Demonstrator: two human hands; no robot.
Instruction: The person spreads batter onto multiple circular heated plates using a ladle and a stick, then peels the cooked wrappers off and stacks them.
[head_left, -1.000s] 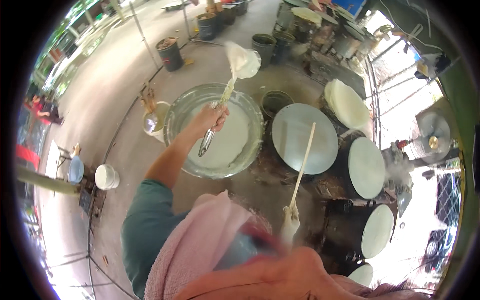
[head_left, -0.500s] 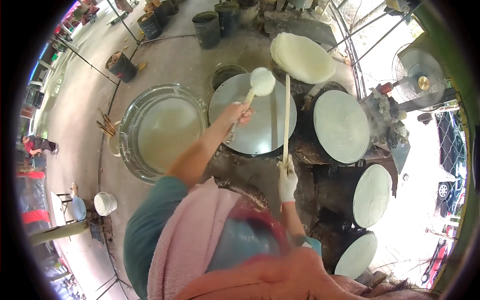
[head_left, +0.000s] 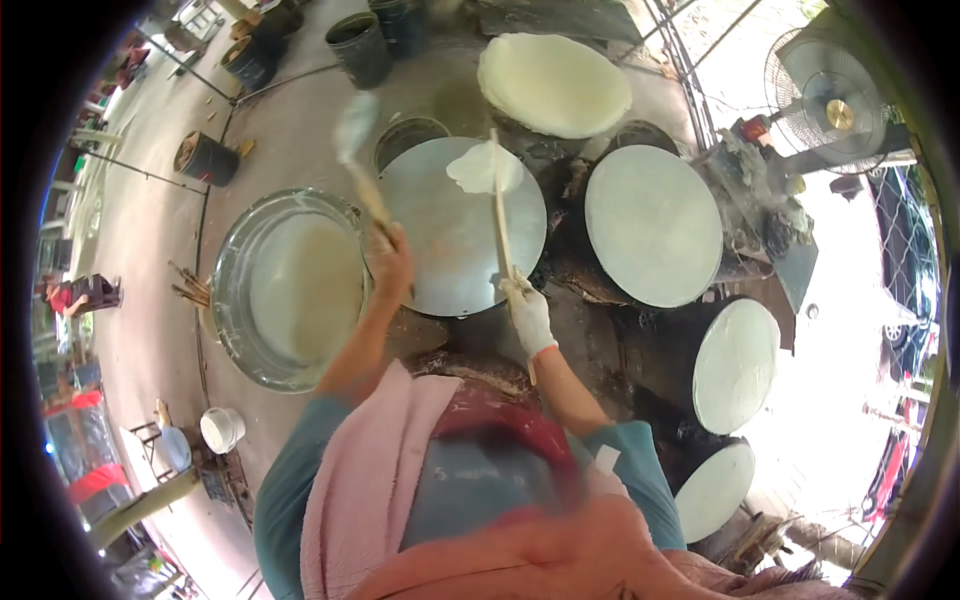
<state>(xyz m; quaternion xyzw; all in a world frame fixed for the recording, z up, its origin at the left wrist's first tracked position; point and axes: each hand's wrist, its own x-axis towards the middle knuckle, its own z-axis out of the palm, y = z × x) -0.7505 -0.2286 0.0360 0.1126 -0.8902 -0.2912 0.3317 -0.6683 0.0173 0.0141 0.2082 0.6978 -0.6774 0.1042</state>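
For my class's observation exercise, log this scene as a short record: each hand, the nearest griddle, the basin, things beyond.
Left hand: bare, gripping a ladle
Right hand: white-gloved, holding a wooden stick
Nearest griddle: white batter near its far edge, partly under the stick
Basin: white liquid, left of griddle
Beyond: pile of pale sheets; caged fan

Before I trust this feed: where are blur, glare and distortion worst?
In the head view, the pale long-handled ladle is motion-blurred; a glint marks the round grey metal griddle near its lower edge; the sunlit white ground at right is washed out; edges bend near the rim.
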